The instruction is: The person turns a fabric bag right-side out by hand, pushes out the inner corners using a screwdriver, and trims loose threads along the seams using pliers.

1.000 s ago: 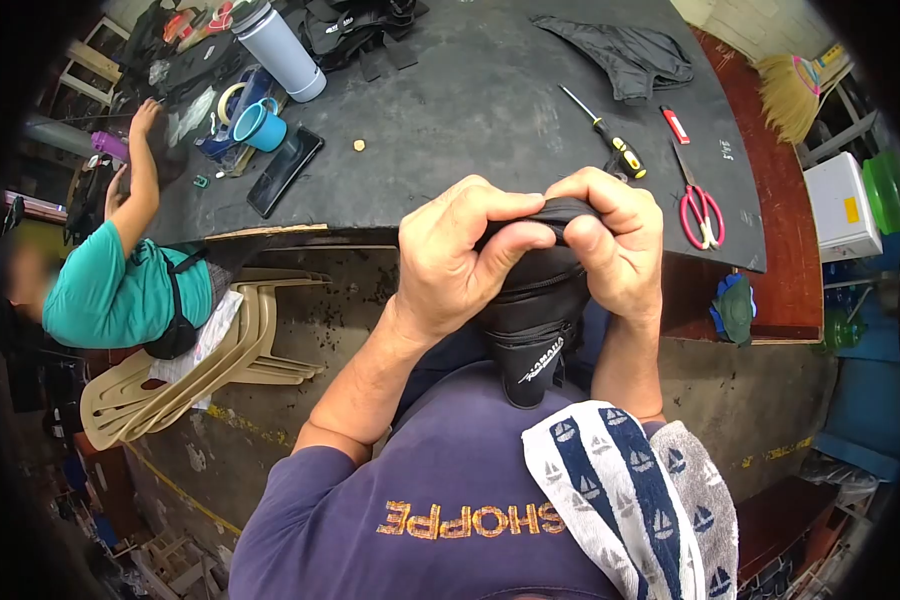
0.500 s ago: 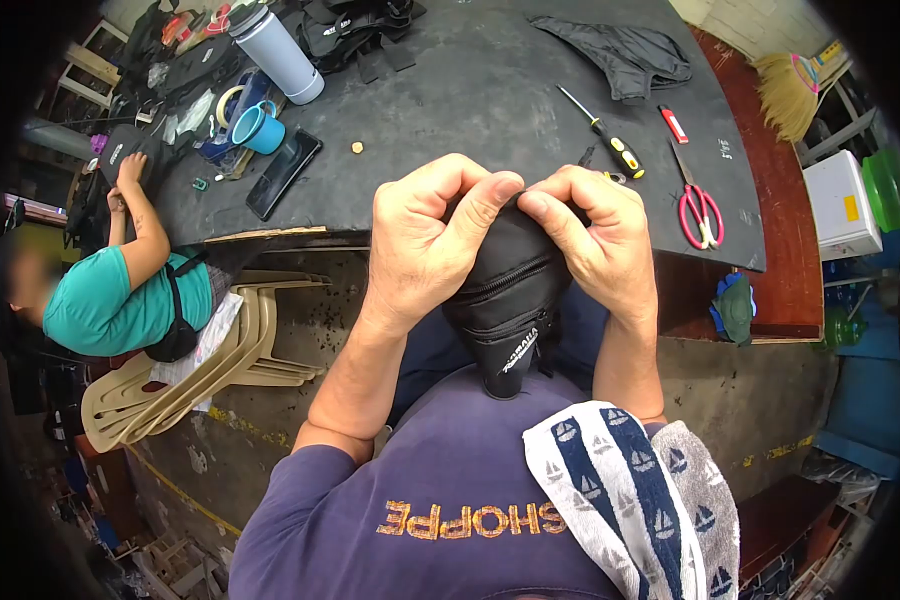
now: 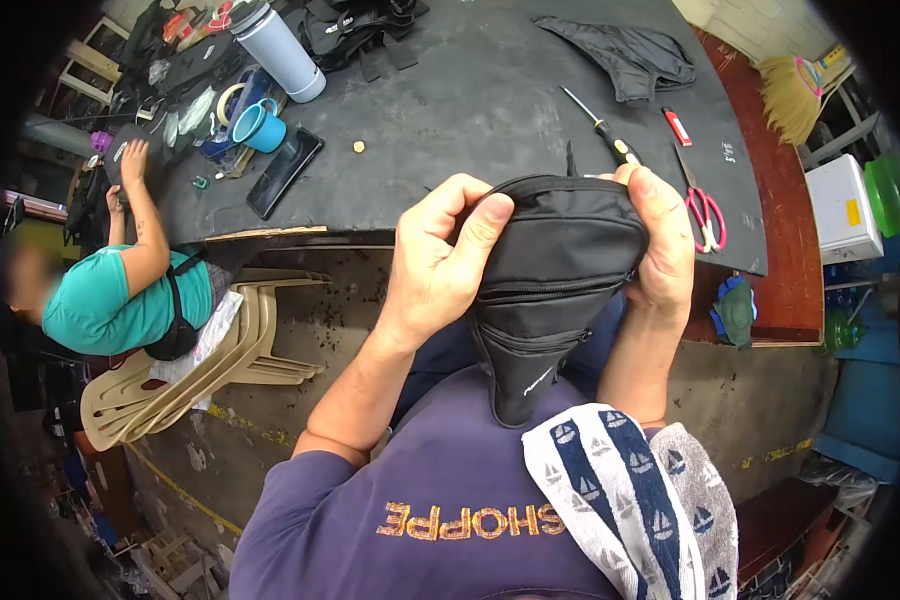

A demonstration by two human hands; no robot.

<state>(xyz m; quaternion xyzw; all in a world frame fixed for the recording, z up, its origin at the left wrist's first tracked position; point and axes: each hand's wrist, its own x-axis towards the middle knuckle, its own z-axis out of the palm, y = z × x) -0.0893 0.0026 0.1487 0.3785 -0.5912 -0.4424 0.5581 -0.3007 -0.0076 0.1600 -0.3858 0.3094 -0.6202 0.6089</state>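
Between my two hands is a black sling bag with zippers across its front and small white lettering near its narrow lower end. My left hand is closed on the bag's upper left edge, thumb in front. Its upper right edge is gripped by my right hand, thumb up along the side and fingers mostly behind the bag. The wide end faces the table and the narrow end points at my shirt. Past my right hand lie a screwdriver and pink-handled scissors.
On the dark table are a phone, a blue mug, a tumbler, black fabric and a red cutter. A co-worker in a teal shirt works at the left beside stacked chairs.
My hands have moved apart, and the bag's wide end is now spread flat with its front panel showing. The co-worker's hand has shifted slightly.
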